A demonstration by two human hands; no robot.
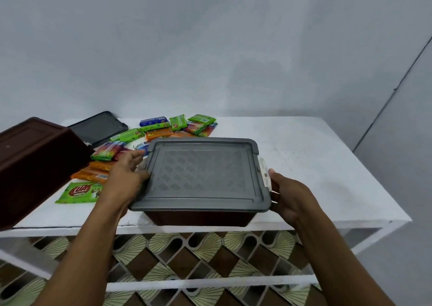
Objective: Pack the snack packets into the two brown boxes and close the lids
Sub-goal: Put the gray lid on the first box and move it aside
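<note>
Two grips: left hand (127, 177), right hand (289, 196) clasp brown box (198, 218) ends at table (327, 165) front edge; open room right; grey latticed lid (201, 177).

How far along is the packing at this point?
Done: nothing visibly packed; the snack packets lie loose on the table. In hand: left hand and right hand hold the lidded brown box by its ends, contents hidden. Left: packing both boxes; a dark lid lies apart behind the second brown box.
</note>
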